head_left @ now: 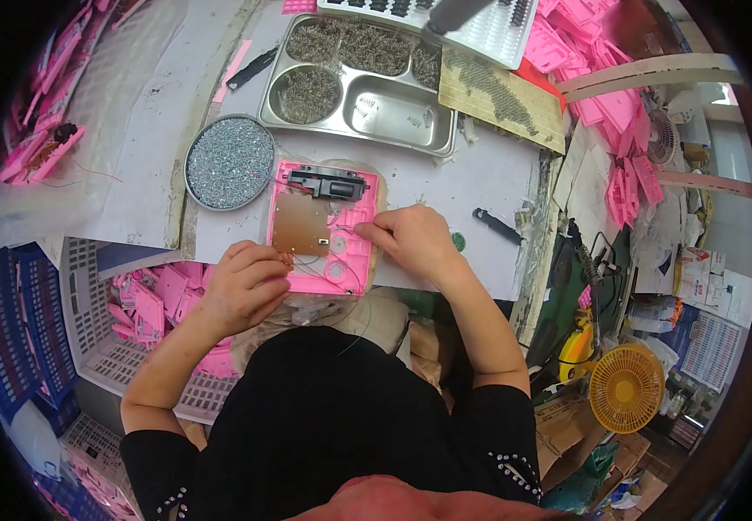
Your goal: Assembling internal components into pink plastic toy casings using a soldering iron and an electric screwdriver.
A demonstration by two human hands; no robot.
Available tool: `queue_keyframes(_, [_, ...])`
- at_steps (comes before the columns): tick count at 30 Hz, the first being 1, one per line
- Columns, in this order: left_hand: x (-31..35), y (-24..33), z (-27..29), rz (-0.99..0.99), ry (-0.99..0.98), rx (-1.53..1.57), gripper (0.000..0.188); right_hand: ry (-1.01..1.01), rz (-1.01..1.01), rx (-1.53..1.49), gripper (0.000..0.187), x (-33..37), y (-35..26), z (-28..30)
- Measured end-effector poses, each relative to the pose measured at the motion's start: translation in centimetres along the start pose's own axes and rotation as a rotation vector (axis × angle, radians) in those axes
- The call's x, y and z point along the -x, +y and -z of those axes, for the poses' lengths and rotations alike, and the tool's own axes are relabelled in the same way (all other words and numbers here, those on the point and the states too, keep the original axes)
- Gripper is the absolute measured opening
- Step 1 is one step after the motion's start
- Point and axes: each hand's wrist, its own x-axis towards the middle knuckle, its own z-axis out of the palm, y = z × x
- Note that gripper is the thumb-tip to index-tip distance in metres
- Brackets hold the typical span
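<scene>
In front of me on the table lies a pink plastic casing, open side up. A brown circuit board sits in it, with a black plastic module along its far edge. Thin wires run across the casing's near part. My left hand is at the casing's near left corner, fingers curled in a pinch by the board's lower edge; what they hold is too small to tell. My right hand reaches in from the right, thumb and forefinger pinching a thin wire beside the board.
A round dish of small silvery screws stands left of the casing. Behind it is a compartmented steel tray with springs. A cardboard sheet lies at the tray's right. Pink parts fill a crate at lower left. A yellow fan stands lower right.
</scene>
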Motion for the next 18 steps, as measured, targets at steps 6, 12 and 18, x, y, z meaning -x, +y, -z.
queue_keyframes(6, [-2.0,0.9,-3.5,0.002,0.055,0.093,0.02,0.054,-0.129,0.017,0.043,0.7,2.5,1.5])
queue_keyframes(12, [-3.9,1.6,-3.1,0.073,-0.042,0.121,0.028,0.03,-0.261,-0.072,0.092,7.8,-0.7,-0.5])
queue_keyframes(18, [-7.1,4.9,-4.7,0.126,-0.113,0.069,0.045,0.153,0.145,-0.465,0.078,12.1,-2.6,-4.2])
